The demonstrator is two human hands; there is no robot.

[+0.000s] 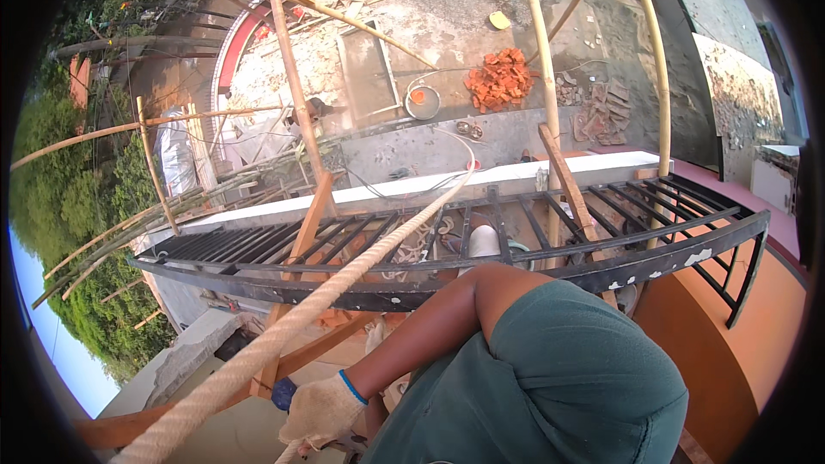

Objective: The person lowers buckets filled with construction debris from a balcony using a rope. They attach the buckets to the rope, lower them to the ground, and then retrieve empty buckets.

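Observation:
My right arm, in a dark green sleeve, bends across the lower middle. At its end, my right hand (pixel 321 413), in a beige knitted glove with a blue cuff, is closed on a pale rope near the lower edge. A thick twisted rope (pixel 344 283) runs from the lower left, over the black metal railing (pixel 412 296), and down toward the ground. A small dark blue rounded thing (pixel 284 393) sits beside the glove; its kind is unclear. My left hand does not show. Behind the forearm, a pale patch cannot be made out.
Bamboo poles (pixel 543 60) and wooden braces (pixel 567 180) stand about the railing. Far below lie a heap of orange brick pieces (pixel 498 80), a round tub (pixel 422 103) and a yellow thing (pixel 499 20). Trees (pixel 60 163) line the left; an orange wall (pixel 713 326) curves at right.

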